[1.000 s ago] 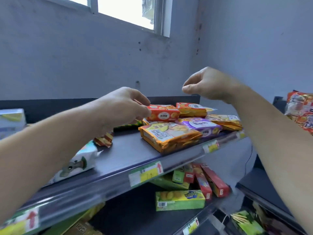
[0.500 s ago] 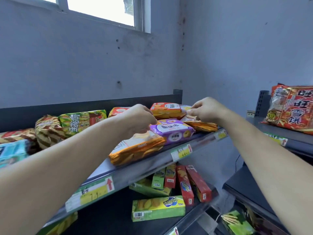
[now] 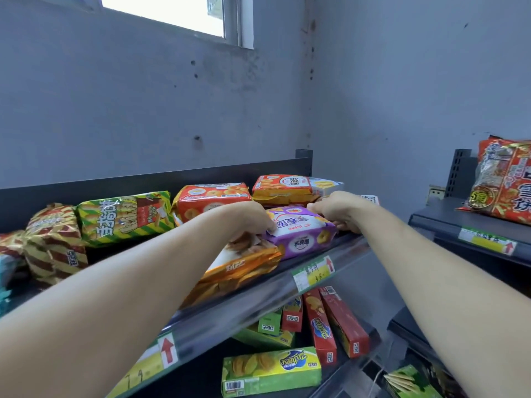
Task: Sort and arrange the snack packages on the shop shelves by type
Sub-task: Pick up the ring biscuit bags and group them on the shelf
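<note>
Two hands [image 3: 253,219] [image 3: 336,209] grip 1 purple pkg [image 3: 301,232] on shelf [image 3: 253,297].

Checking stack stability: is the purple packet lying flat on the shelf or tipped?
Tipped. The purple packet leans with its left edge on the orange packet, right edge down toward the shelf.

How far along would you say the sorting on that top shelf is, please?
Partly done: orange biscuit packs sit grouped at the back. In hand: both the left hand and right hand are on the purple pack, which lies among orange ones. Left: the striped bags and the boxes on the lower shelf look jumbled.
</note>
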Action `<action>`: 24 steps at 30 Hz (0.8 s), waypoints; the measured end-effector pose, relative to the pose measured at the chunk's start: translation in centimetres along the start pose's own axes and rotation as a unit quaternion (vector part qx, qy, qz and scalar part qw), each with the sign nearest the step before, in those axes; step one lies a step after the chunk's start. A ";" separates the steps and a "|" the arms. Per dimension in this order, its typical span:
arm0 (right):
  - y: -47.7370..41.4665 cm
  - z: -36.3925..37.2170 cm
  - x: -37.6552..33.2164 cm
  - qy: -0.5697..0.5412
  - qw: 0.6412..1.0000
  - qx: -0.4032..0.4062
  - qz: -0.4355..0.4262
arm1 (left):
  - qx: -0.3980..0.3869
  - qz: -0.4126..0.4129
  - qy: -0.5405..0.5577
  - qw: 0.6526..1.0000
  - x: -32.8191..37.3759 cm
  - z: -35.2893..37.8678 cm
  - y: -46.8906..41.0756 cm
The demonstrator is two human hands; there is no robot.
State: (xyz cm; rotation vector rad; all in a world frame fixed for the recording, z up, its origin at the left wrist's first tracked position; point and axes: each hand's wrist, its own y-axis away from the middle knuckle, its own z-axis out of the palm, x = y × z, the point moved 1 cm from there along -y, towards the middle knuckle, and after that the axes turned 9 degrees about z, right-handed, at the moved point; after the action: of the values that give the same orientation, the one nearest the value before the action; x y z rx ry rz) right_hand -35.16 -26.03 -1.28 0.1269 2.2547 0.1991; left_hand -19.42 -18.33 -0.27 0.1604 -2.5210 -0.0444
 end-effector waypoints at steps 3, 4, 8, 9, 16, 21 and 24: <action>-0.9 0.7 0.1 -0.023 1.000 -0.005 0.011 | 0.033 -0.015 0.027 0.999 -0.1 0.5 -0.5; -1.0 0.9 0.1 -0.035 0.999 -0.006 0.014 | 0.042 -0.016 0.036 0.998 -0.2 0.7 -0.6; -1.0 1.0 0.1 -0.095 0.995 0.003 0.012 | 0.066 -0.014 0.074 0.995 -0.2 0.8 -0.2; -0.8 0.7 0.1 -0.111 0.994 0.011 0.004 | 0.078 -0.006 0.086 0.993 -0.1 0.6 0.0; 1.5 -2.4 0.4 -0.235 0.971 -0.014 -0.038 | 0.171 0.068 0.194 0.964 1.8 -0.1 1.4; 3.3 -4.5 0.0 -0.304 0.944 -0.025 -0.128 | 0.202 0.099 0.376 0.899 3.6 -0.5 2.6; 4.7 -4.7 -0.5 -0.338 0.925 -0.043 -0.170 | 0.198 0.118 0.442 0.867 3.5 -1.4 4.0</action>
State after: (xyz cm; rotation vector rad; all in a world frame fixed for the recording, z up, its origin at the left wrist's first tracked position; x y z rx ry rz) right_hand -38.36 -21.96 2.99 -0.2165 1.5413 0.0506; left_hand -21.88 -14.79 3.11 0.0176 -1.5778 0.5314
